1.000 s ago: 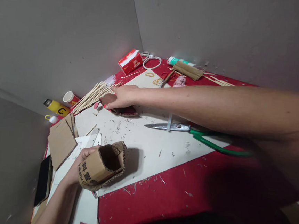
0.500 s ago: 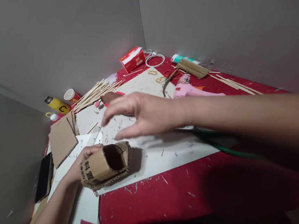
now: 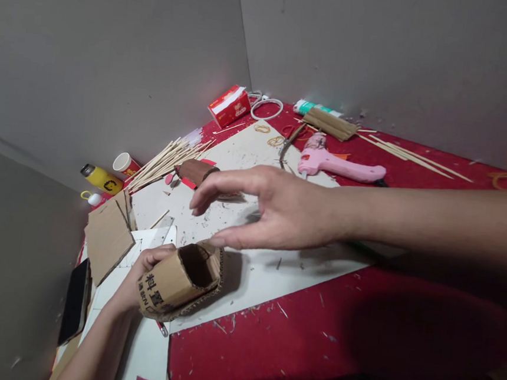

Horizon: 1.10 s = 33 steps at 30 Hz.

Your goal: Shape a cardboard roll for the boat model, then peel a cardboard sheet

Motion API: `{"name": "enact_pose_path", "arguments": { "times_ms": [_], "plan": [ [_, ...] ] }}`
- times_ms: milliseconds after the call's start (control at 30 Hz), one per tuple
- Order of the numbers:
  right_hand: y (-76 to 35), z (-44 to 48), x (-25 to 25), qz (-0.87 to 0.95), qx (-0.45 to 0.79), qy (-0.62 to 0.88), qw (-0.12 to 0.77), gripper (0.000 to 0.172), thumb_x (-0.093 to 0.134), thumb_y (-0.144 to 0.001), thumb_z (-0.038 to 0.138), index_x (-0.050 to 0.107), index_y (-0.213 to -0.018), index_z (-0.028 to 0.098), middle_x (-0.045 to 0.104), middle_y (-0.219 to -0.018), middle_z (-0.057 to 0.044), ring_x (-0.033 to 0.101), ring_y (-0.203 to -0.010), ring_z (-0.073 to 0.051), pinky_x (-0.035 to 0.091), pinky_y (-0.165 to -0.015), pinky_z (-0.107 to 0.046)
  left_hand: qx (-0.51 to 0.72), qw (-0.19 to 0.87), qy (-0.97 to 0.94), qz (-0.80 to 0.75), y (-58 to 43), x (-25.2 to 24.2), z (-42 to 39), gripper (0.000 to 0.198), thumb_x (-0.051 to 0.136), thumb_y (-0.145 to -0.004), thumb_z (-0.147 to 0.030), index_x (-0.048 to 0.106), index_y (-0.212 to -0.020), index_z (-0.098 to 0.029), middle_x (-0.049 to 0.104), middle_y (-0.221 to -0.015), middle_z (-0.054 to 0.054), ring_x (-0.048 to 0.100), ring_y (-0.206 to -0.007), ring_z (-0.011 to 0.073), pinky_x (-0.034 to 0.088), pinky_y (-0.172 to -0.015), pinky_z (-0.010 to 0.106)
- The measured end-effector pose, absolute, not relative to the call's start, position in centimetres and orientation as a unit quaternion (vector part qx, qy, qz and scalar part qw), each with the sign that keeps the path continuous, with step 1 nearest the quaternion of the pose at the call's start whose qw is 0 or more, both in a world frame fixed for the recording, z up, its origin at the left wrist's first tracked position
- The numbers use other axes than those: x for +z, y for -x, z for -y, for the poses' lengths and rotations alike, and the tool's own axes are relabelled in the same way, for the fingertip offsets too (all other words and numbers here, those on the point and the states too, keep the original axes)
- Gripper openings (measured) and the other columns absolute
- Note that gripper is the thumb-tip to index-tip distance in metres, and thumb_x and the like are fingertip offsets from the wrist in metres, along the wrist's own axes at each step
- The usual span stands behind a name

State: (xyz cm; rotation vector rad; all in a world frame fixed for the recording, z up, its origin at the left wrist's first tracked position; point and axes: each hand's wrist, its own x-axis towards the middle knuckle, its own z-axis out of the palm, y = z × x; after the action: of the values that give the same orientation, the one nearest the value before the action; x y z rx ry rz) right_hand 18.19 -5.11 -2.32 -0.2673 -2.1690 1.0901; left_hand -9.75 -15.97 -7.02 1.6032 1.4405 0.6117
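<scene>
My left hand (image 3: pixel 139 274) grips a curved cardboard tube (image 3: pixel 181 281) with printed characters, its open mouth facing up and to the right. My right hand (image 3: pixel 273 209) hovers just above and to the right of the tube, fingers spread and empty, thumb close to the tube's rim. A small brown cardboard piece (image 3: pixel 195 171) lies on the white board (image 3: pixel 250 272) beyond my right hand, next to a bundle of wooden sticks (image 3: pixel 163 158).
A pink glue gun (image 3: pixel 335 163), red tissue box (image 3: pixel 230 106), white cable coil (image 3: pixel 267 107), folded cardboard (image 3: pixel 330 123) and long sticks (image 3: pixel 412 150) lie at the back. Flat cardboard (image 3: pixel 106 236), a black phone (image 3: pixel 74 301), a yellow bottle (image 3: pixel 101 179) and a cup (image 3: pixel 125 164) sit left.
My right hand drew back from the brown piece by the sticks toward the tube, now hovering open above it. The left hand kept holding the tube. The camera shifted slightly.
</scene>
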Motion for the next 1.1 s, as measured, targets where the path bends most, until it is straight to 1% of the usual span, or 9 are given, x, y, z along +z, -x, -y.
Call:
{"name": "enact_pose_path", "arguments": {
  "times_ms": [133, 233, 300, 467, 700, 800, 967, 1033, 1100],
  "plan": [
    [-19.1, 5.3, -2.2, 0.802, 0.411, 0.173, 0.397, 0.014, 0.063, -0.078, 0.018, 0.065, -0.092, 0.017, 0.07, -0.091, -0.001, 0.065, -0.086, -0.015, 0.051, -0.08, -0.028, 0.259, 0.369, -0.677, -0.581, 9.7, -6.6, 15.9, 0.01, 0.073, -0.066, -0.021, 0.072, -0.075, -0.017, 0.058, -0.073, 0.002, 0.051, -0.07, 0.0169, 0.04, -0.064, 0.027],
    [-19.7, 5.7, -2.4, 0.785, 0.41, 0.227, 0.404, 0.007, 0.06, -0.08, 0.02, 0.067, -0.083, 0.018, 0.07, -0.082, 0.0, 0.064, -0.077, -0.014, 0.052, -0.072, -0.026, 0.252, 0.279, -0.726, -0.576, 9.4, -6.3, 16.1, 0.023, 0.074, -0.065, -0.018, 0.073, -0.087, -0.018, 0.06, -0.074, 0.002, 0.054, -0.07, 0.0175, 0.04, -0.065, 0.027],
    [-20.2, 5.9, -2.6, 0.777, 0.42, 0.252, 0.395, 0.009, 0.059, -0.081, 0.021, 0.067, -0.078, 0.019, 0.069, -0.074, 0.0, 0.064, -0.071, -0.014, 0.051, -0.067, -0.025, 0.231, 0.218, -0.754, -0.575, 9.1, -6.2, 16.4, 0.027, 0.071, -0.068, -0.019, 0.072, -0.095, -0.017, 0.061, -0.074, 0.002, 0.056, -0.07, 0.0177, 0.04, -0.063, 0.027],
    [-21.4, 6.3, -3.1, 0.773, 0.419, 0.278, 0.387, 0.013, 0.059, -0.082, 0.026, 0.064, -0.072, 0.019, 0.066, -0.067, 0.0, 0.06, -0.062, -0.012, 0.049, -0.057, -0.024, 0.182, 0.116, -0.793, -0.57, 7.8, -6.0, 17.1, 0.027, 0.064, -0.075, -0.017, 0.071, -0.101, -0.016, 0.058, -0.071, 0.003, 0.055, -0.067, 0.0175, 0.039, -0.059, 0.026],
    [-22.4, 6.9, -4.0, 0.791, 0.396, 0.29, 0.364, 0.022, 0.058, -0.086, 0.03, 0.058, -0.065, 0.023, 0.063, -0.06, 0.0, 0.059, -0.058, -0.014, 0.048, -0.056, -0.028, 0.154, 0.046, -0.804, -0.573, 6.9, -5.5, 18.2, 0.029, 0.062, -0.075, -0.017, 0.07, -0.103, -0.016, 0.055, -0.07, 0.003, 0.053, -0.066, 0.0179, 0.037, -0.057, 0.027],
    [-22.6, 6.8, -4.5, 0.796, 0.394, 0.296, 0.352, 0.022, 0.056, -0.086, 0.03, 0.059, -0.066, 0.023, 0.064, -0.061, -0.001, 0.061, -0.059, -0.015, 0.049, -0.057, -0.029, 0.162, 0.107, -0.792, -0.579, 6.5, -5.0, 18.3, 0.028, 0.065, -0.072, -0.018, 0.072, -0.099, -0.017, 0.056, -0.068, 0.002, 0.053, -0.064, 0.0176, 0.037, -0.057, 0.027],
    [-22.7, 7.5, -4.5, 0.81, 0.375, 0.295, 0.34, 0.02, 0.056, -0.087, 0.03, 0.06, -0.068, 0.024, 0.065, -0.063, -0.001, 0.062, -0.061, -0.015, 0.051, -0.057, -0.028, 0.197, 0.381, -0.681, -0.593, 6.5, -5.2, 17.8, 0.01, 0.063, -0.071, -0.015, 0.071, -0.078, -0.016, 0.064, -0.073, 0.002, 0.057, -0.068, 0.0159, 0.043, -0.061, 0.025],
    [-22.8, 8.7, -4.0, 0.831, 0.347, 0.262, 0.347, 0.014, 0.056, -0.087, 0.026, 0.06, -0.074, 0.025, 0.066, -0.067, -0.001, 0.062, -0.062, -0.014, 0.05, -0.058, -0.027, 0.215, 0.455, -0.62, -0.602, 6.8, -5.9, 17.5, 0.009, 0.063, -0.071, -0.015, 0.07, -0.077, -0.014, 0.067, -0.075, 0.003, 0.059, -0.068, 0.0159, 0.044, -0.061, 0.024],
    [-22.9, 10.3, -3.4, 0.859, 0.315, 0.206, 0.346, 0.007, 0.056, -0.087, 0.022, 0.061, -0.085, 0.027, 0.068, -0.073, 0.0, 0.062, -0.064, -0.013, 0.05, -0.059, -0.026, 0.224, 0.492, -0.574, -0.614, 7.0, -6.6, 17.3, 0.013, 0.064, -0.069, -0.015, 0.07, -0.08, -0.013, 0.069, -0.074, 0.002, 0.06, -0.066, 0.0157, 0.046, -0.061, 0.024]
  ]
}}
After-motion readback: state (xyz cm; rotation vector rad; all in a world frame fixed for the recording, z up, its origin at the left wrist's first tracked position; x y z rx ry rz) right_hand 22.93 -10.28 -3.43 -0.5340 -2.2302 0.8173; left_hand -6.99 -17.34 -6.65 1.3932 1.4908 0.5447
